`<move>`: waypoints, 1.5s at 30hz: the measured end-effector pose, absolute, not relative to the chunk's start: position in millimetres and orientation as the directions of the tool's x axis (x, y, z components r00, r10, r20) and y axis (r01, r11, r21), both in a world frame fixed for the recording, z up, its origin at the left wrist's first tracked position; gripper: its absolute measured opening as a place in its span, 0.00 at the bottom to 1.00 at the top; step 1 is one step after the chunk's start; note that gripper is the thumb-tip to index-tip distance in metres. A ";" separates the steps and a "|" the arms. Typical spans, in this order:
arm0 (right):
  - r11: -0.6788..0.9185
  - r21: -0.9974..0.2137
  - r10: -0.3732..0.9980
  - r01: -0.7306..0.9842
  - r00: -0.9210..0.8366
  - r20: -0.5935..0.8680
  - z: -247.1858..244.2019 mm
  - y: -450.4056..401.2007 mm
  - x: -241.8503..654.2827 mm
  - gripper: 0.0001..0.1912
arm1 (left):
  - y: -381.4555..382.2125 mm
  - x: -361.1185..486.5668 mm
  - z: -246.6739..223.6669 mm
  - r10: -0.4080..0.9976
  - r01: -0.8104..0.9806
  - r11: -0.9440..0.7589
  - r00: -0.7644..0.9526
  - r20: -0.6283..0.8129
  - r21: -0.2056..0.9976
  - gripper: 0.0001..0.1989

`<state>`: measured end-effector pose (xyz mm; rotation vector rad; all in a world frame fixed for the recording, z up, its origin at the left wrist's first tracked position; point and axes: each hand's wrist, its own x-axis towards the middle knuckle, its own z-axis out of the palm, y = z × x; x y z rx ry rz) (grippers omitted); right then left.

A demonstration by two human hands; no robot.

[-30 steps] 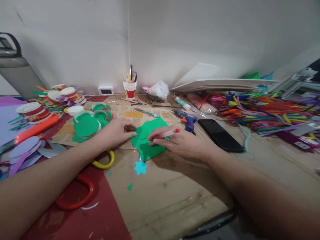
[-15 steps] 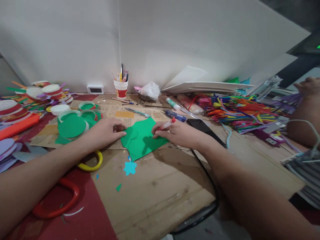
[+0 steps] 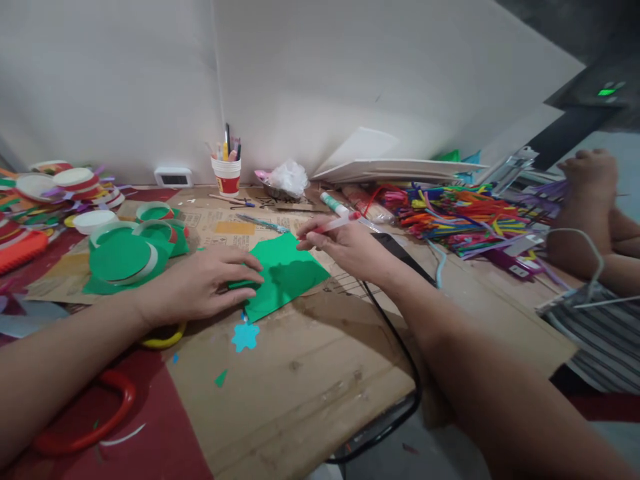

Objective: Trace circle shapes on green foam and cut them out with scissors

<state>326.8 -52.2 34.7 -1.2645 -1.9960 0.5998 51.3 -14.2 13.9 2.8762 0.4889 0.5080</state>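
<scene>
You have one green sheet (image 3: 285, 277), one pen (image 3: 334, 223), one cup (image 3: 225, 176) and two scissor handles (image 3: 85, 427).

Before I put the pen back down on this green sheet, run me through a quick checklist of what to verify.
1. Left hand pinning the green sheet: ok, fingers rest flat on its left edge.
2. Right hand gripping the pen: ok, held between the fingers above the sheet's far corner.
3. Pen tip uncapped: cannot tell, the tip is hidden by the fingers.
4. Sheet lying flat: ok, no visible curl on the cardboard.
5. Sheet surface free of scraps: ok, the blue star scrap lies just off its near corner.
6. Traced outline visible: cannot tell.
</scene>
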 end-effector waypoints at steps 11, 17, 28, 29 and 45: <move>0.448 -0.504 0.884 0.738 -0.450 0.128 38.5 -62.4 315.3 0.10 | -14.7 52.2 15.8 0.332 0.262 -0.922 0.914 0.234 0.286 0.12; 0.489 -0.484 0.860 0.726 -0.495 0.126 39.3 -62.2 317.1 0.12 | -15.4 51.8 18.6 0.366 0.278 -0.895 0.904 0.220 0.348 0.12; 0.409 -0.561 0.905 0.720 -0.400 0.146 41.3 -64.1 315.9 0.11 | -15.2 50.5 17.3 0.365 0.277 -0.899 0.903 0.228 0.340 0.12; 0.419 -0.556 0.898 0.718 -0.417 0.139 41.7 -64.5 315.6 0.11 | -15.1 50.3 17.2 0.364 0.281 -0.901 0.903 0.227 0.330 0.12; 0.470 -0.481 0.866 0.740 -0.492 0.090 40.9 -65.3 313.7 0.13 | -13.0 50.0 22.0 0.603 0.430 -0.773 0.727 0.329 0.466 0.14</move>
